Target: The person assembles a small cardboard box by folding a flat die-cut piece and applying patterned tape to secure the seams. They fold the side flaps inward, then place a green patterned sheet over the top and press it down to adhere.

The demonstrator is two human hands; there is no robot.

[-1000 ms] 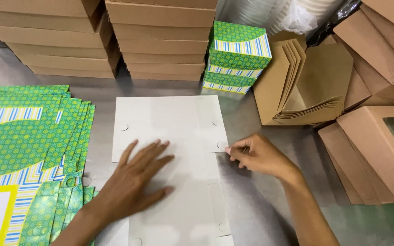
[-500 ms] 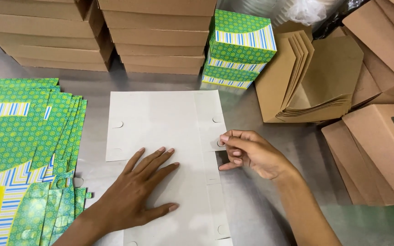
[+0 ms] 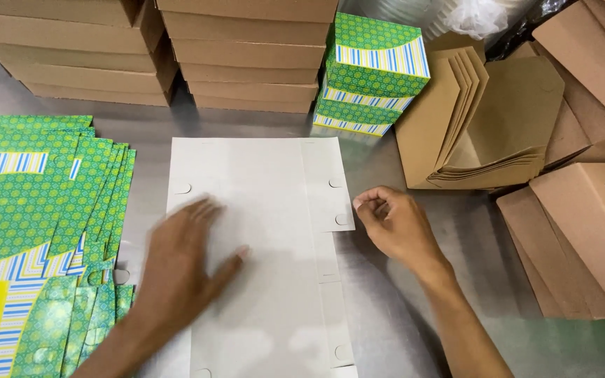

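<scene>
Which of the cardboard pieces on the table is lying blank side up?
The flat white-grey cardboard sheet under the left hand. The flat sheets fanned out at left show green patterned print.

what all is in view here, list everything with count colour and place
flat carton sheet: one, pale grey-white, centre of the metal table
printed flat cartons: a fanned stack, green with blue stripes, left
assembled printed boxes: a small stack, green, top centre
closed brown boxes: two stacks, top left
folded brown cartons: a leaning bundle, right
brown window boxes: several, far right
left hand: flat on the sheet, blurred
right hand: curled at the sheet's right edge
</scene>
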